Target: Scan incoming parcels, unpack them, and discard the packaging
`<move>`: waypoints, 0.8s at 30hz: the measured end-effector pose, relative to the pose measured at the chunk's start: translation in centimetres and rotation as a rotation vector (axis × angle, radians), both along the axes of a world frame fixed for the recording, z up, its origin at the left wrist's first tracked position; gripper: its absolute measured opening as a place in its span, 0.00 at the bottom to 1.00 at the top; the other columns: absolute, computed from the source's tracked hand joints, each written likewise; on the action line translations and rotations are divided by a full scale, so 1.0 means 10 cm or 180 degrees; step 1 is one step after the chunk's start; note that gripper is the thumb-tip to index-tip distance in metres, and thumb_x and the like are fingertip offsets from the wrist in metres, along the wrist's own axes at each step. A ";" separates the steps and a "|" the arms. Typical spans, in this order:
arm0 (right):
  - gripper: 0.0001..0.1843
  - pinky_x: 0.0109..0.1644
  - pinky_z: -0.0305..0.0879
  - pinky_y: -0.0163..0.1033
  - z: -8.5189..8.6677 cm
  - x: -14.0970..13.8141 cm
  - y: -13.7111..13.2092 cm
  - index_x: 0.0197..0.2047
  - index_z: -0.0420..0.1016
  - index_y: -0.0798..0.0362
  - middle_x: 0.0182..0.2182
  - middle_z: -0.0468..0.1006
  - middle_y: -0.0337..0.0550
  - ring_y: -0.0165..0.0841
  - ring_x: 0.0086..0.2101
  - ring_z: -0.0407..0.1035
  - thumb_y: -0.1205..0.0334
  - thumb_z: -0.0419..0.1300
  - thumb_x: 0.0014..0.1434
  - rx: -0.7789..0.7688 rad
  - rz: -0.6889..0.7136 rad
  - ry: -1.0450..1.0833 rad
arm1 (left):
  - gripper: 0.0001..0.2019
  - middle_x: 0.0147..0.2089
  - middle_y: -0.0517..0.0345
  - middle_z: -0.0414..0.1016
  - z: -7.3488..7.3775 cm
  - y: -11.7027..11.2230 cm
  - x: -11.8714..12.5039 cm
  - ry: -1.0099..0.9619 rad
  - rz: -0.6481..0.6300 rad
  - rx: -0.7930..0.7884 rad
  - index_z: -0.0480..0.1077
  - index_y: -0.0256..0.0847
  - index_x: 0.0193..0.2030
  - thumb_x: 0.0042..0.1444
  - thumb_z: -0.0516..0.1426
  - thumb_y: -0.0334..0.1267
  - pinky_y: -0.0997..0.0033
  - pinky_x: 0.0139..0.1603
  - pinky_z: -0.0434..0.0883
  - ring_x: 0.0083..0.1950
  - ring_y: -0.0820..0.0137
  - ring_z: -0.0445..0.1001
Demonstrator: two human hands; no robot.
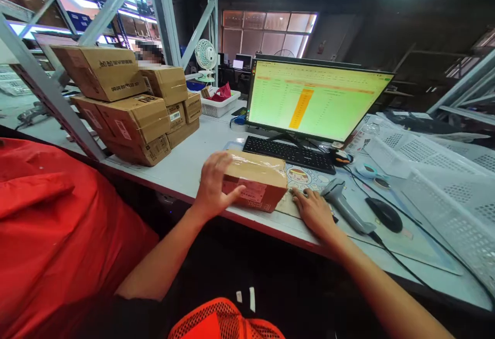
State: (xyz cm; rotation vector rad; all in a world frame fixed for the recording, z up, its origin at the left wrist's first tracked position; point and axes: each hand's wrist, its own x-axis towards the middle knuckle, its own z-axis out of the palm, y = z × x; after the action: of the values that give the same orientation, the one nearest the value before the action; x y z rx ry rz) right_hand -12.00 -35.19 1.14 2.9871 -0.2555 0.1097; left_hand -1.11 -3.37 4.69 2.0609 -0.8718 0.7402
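A taped cardboard box [257,166] with a label on its front lies at the desk's front edge. My left hand [216,184] grips its left end, fingers by the top corner and thumb along the front face. My right hand [314,209] rests low on the desk mat [417,248], just right of the box, with its fingers curled. Dark bits of something small show by its fingers and beside the palm; most of it is hidden. Close to the right of that hand lies a grey barcode scanner [346,207] with a cable.
Behind the box stand a keyboard [288,153] and a monitor [315,99]. Several cardboard boxes [131,117] are stacked at left near a white basket [220,102]. A black mouse [384,214], cables and white plastic baskets [452,194] occupy the right side. Red fabric [58,246] bulges at lower left.
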 end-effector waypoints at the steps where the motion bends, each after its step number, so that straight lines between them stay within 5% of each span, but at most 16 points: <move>1: 0.26 0.57 0.69 0.50 0.06 0.04 0.01 0.67 0.73 0.53 0.54 0.78 0.59 0.48 0.54 0.73 0.56 0.46 0.74 0.0178 0.0037 -0.0111 | 0.33 0.72 0.40 0.65 0.08 -0.07 -0.07 -0.0224 -0.0014 0.0299 0.64 0.42 0.71 0.64 0.64 0.52 0.44 0.76 0.57 0.75 0.49 0.59; 6: 0.25 0.63 0.67 0.49 0.76 0.45 0.19 0.62 0.77 0.56 0.56 0.77 0.56 0.43 0.55 0.72 0.53 0.49 0.73 0.1309 0.0854 -0.1047 | 0.24 0.58 0.45 0.78 0.12 -0.32 -0.08 -0.0333 0.0193 0.1084 0.76 0.41 0.62 0.65 0.64 0.52 0.50 0.64 0.64 0.61 0.51 0.71; 10: 0.28 0.66 0.64 0.47 1.18 0.78 0.56 0.67 0.73 0.52 0.59 0.75 0.54 0.43 0.59 0.69 0.48 0.58 0.69 0.1283 0.1426 -0.0679 | 0.22 0.54 0.47 0.80 0.06 -0.33 -0.03 -0.0375 0.0167 0.1128 0.77 0.41 0.60 0.67 0.63 0.52 0.52 0.61 0.64 0.58 0.54 0.72; 13: 0.29 0.60 0.66 0.44 1.29 0.94 0.77 0.68 0.73 0.52 0.57 0.77 0.54 0.43 0.54 0.73 0.48 0.57 0.70 0.0790 0.1461 0.0009 | 0.20 0.53 0.46 0.80 0.11 -0.30 -0.09 -0.0266 0.0163 0.1208 0.77 0.41 0.60 0.68 0.62 0.49 0.51 0.61 0.64 0.58 0.54 0.72; 16: 0.27 0.50 0.64 0.40 1.36 1.13 0.78 0.59 0.80 0.54 0.50 0.82 0.54 0.41 0.48 0.75 0.49 0.46 0.75 0.0444 0.1192 0.0067 | 0.18 0.51 0.45 0.79 0.26 -0.28 -0.10 -0.0223 0.0028 0.1339 0.78 0.40 0.58 0.68 0.61 0.48 0.49 0.61 0.65 0.58 0.52 0.72; 21: 0.33 0.40 0.59 0.39 1.38 1.63 0.60 0.49 0.85 0.56 0.46 0.85 0.56 0.40 0.42 0.75 0.42 0.45 0.74 0.0553 0.0598 0.0215 | 0.15 0.47 0.47 0.77 0.81 -0.35 0.27 0.0304 -0.0619 0.2154 0.82 0.40 0.46 0.66 0.62 0.50 0.56 0.54 0.71 0.49 0.55 0.77; 24: 0.38 0.39 0.59 0.38 1.24 1.81 0.56 0.47 0.86 0.59 0.45 0.84 0.58 0.40 0.41 0.75 0.38 0.44 0.73 0.0794 0.0372 0.0460 | 0.20 0.53 0.46 0.78 1.10 -0.51 0.38 0.0501 -0.0741 0.2777 0.80 0.40 0.52 0.59 0.68 0.51 0.59 0.49 0.72 0.50 0.53 0.78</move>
State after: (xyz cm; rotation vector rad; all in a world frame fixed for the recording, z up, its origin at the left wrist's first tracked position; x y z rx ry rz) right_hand 6.09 -29.59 13.59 3.2368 -0.0829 -0.1358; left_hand 2.66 -8.44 15.64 2.6292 -1.4836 0.0361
